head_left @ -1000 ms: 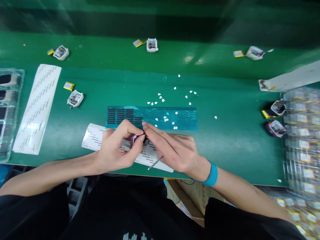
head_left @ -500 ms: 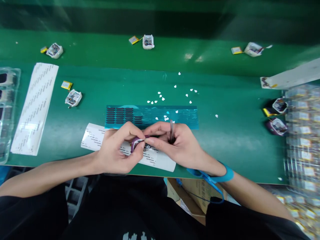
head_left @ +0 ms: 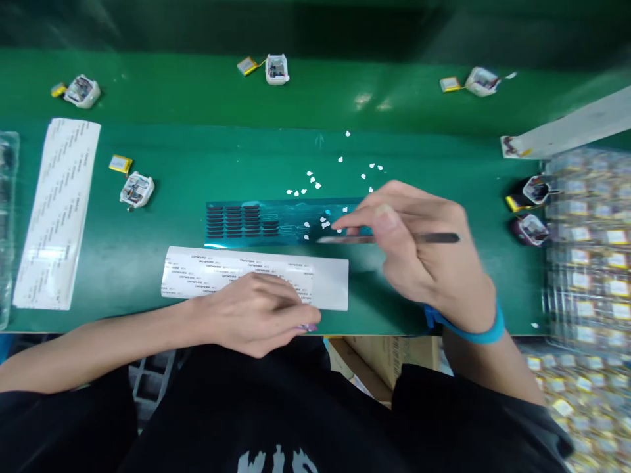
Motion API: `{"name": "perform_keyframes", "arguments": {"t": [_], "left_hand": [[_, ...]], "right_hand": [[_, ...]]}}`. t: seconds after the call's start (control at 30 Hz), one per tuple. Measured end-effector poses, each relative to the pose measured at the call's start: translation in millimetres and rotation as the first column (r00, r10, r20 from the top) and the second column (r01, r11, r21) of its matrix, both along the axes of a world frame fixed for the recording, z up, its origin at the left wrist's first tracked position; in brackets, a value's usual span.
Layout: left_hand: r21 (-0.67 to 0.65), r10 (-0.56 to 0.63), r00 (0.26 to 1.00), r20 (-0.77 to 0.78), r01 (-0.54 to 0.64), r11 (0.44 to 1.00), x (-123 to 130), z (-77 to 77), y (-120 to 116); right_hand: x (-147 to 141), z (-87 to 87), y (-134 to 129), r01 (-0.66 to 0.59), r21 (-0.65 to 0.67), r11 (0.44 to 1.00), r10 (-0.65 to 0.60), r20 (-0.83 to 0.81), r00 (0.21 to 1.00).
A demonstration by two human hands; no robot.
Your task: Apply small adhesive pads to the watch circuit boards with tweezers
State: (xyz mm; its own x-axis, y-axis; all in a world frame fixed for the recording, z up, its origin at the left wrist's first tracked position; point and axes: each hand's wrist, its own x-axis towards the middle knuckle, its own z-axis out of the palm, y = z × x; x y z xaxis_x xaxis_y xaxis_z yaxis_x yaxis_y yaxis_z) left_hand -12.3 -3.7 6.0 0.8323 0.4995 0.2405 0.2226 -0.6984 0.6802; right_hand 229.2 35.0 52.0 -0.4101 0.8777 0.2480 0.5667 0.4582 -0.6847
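Purple casing (head_left: 309, 327): at the bench's near edge, mostly covered by the person's left hand; from where I stand, only a sliver shows beside the fingertips.
Left hand (head_left: 261, 312): curled over, back upward, fingers closed around the casing, partly over the lower edge of a printed white sheet (head_left: 329, 282).
Right hand (head_left: 438, 269): pinching metal tweezers (head_left: 441, 238) between thumb and fingers, raised a little over the blue strip's right end, slightly blurred.
Tweezer tips: pointing left, near the small white tabs (head_left: 318, 185); I can't tell whether they touch one.
Blue strip (head_left: 296, 217): just beyond the sheet, rows of black pieces (head_left: 251, 223) on its left part, some tabs on its right.
Wristband (head_left: 480, 335): blue, on the right wrist.
White casings: one (head_left: 137, 189) at left with its battery (head_left: 121, 163) beside it, three more along the far side.
Right side: a dark casing (head_left: 536, 190) and a second purple one (head_left: 532, 230) near stacked clear trays (head_left: 586, 236).
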Motion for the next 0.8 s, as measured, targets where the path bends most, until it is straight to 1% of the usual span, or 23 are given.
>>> {"name": "perform_keyframes", "arguments": {"t": [0.03, 0.07, 0.13, 0.17, 0.27, 0.33, 0.43, 0.63, 0.73, 0.8], "left_hand": [[-0.005, -0.016, 1.0, 0.007, 0.016, 1.0, 1.0, -1.2, 1.1], [-0.013, -0.033, 0.999, 0.012, 0.033, 0.999, 1.8, -1.9, 2.3], [-0.038, -0.049, 0.999, 0.013, 0.05, 0.998, 2.4, -2.8, 4.6], [-0.051, -0.057, 0.998, 0.014, 0.057, 0.997, 2.2, -3.2, 5.4], [-0.076, -0.075, 0.997, 0.018, 0.076, 0.994, 0.7, -4.7, 6.4], [-0.068, -0.057, 0.997, 0.042, 0.06, 0.996, 0.2, -5.4, 6.3], [-0.06, -0.008, 0.998, 0.065, 0.012, 0.998, 0.8, -4.7, 6.4], [0.026, 0.01, 1.0, 0.024, -0.01, 1.0, 2.5, -3.2, 7.5], [0.085, 0.022, 0.999, 0.046, -0.026, 0.996, 2.2, -5.1, 6.3], [0.137, 0.032, 0.997, 0.075, -0.042, 0.99, 1.9, -6.5, 4.5]], "right_hand": [[2.4, 1.6, -3.9, 0.029, 0.015, 0.999, -0.029, 0.008, 1.0], [4.9, 2.1, -8.2, 0.042, -0.009, 0.999, -0.042, -0.003, 0.999], [10.3, -1.3, -16.4, 0.055, -0.14, 0.989, -0.062, -0.046, 0.997], [12.8, -5.4, -20.0, 0.065, -0.218, 0.974, -0.079, -0.059, 0.995], [17.1, -23.6, -28.2, 0.128, -0.425, 0.896, -0.208, -0.148, 0.967], [16.5, -34.9, -31.3, 0.114, -0.513, 0.851, -0.263, -0.228, 0.937], [12.6, -42.9, -33.0, 0.11, -0.549, 0.829, -0.291, -0.255, 0.922], [10.8, -43.4, -31.8, 0.097, -0.54, 0.836, -0.279, -0.266, 0.923], [13.6, -46.0, -31.2, 0.102, -0.526, 0.844, -0.283, -0.276, 0.918], [14.6, -47.2, -30.6, 0.077, -0.53, 0.844, -0.259, -0.278, 0.925]]}}
